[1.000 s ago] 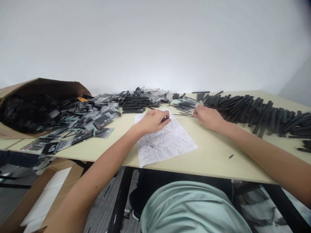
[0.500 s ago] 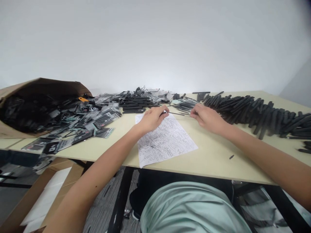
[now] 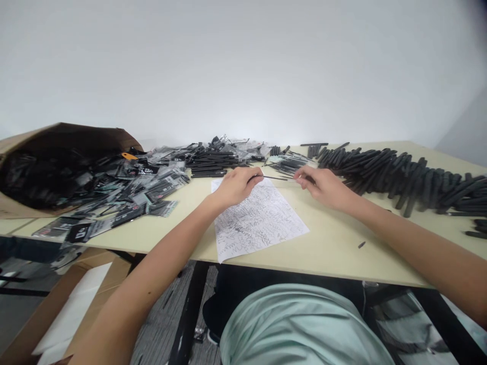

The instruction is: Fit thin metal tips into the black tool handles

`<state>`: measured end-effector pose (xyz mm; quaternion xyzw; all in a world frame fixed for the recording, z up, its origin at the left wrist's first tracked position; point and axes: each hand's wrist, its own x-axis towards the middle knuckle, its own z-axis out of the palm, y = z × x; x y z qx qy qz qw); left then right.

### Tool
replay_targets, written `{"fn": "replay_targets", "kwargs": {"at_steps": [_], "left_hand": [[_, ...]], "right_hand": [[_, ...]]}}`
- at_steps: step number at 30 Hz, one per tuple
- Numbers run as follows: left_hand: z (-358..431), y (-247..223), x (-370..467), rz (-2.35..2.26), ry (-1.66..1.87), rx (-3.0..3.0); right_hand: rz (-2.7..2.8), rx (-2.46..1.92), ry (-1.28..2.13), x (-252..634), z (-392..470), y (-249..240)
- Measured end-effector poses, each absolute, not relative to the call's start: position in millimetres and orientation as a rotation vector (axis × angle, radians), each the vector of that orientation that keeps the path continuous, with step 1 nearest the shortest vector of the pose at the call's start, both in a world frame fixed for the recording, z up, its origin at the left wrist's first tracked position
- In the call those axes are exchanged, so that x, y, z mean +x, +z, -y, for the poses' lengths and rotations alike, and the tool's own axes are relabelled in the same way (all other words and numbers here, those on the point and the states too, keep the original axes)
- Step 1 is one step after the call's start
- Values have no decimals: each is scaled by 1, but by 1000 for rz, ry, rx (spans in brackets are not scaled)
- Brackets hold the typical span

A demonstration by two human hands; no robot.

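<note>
My left hand (image 3: 239, 183) pinches a thin dark pen refill (image 3: 274, 178), which points right, above the top of a scribbled sheet of paper (image 3: 258, 220). Just beyond the refill's right end is my right hand (image 3: 317, 185), its fingertips closed together. Whatever they grip is too small to make out. Behind the hands lies a bundle of thin dark refills (image 3: 289, 163). A small dark piece (image 3: 361, 245) rests on the table near my right forearm.
A long row of black pen-like tubes (image 3: 414, 177) covers the table's right side. Further left are stacked black tubes (image 3: 211, 165), a heap of plastic packets (image 3: 152, 185) and a tipped cardboard box (image 3: 68, 132). An open carton (image 3: 110, 284) stands below the table edge.
My right hand has shifted slightly left, toward the refill's tip, and its fingers have changed pose a little. My left hand still holds the refill in nearly the same place.
</note>
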<state>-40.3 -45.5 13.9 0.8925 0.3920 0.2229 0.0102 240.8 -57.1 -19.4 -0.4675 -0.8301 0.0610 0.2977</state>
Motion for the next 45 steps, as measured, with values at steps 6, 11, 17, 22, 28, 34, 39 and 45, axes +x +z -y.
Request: {"fn": "replay_targets", "kwargs": {"at_steps": [6, 11, 17, 22, 28, 34, 39, 45], "left_hand": [[46, 14, -41, -1219, 745, 2769], [47, 13, -40, -1318, 773, 2720], [47, 13, -40, -1379, 779, 2690], [46, 12, -40, -1331, 804, 2706], [46, 11, -39, -1326, 818, 2708], [45, 12, -38, -1368, 827, 2680], [43, 11, -40, -1274, 751, 2744], [45, 9, -41, -1143, 589, 2842]], "right_hand": [[2261, -1103, 126, 239, 57, -18], [2258, -1127, 134, 241, 54, -21], [2281, -1120, 129, 243, 53, -22], [2304, -1112, 120, 243, 52, -25], [2329, -1126, 104, 245, 50, -27], [2343, -1093, 113, 247, 47, -30], [2360, -1067, 63, 248, 45, -32], [2374, -1037, -67, 249, 47, -32]]}}
